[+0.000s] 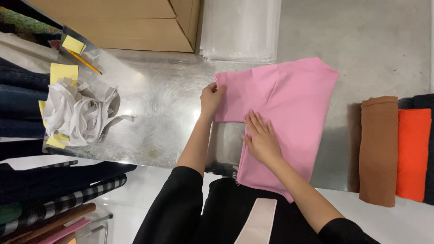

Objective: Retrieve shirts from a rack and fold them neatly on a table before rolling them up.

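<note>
Lying on the steel desk (172,99), the pink garment (294,104) runs lengthwise away from the person, with the left hand (211,97) pinching its far-left corner and the right hand (262,138), fingers spread, pressing flat on its near-left part.

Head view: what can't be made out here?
- Pink garment: its near hem is hidden by the right hand and forearm; the layers folded under cannot be seen.
- Left hand: fingertips curl under the cloth edge.
- Dark cloth: cut off by the right frame edge.
- Cardboard box: top cut off, contents unseen.
</note>
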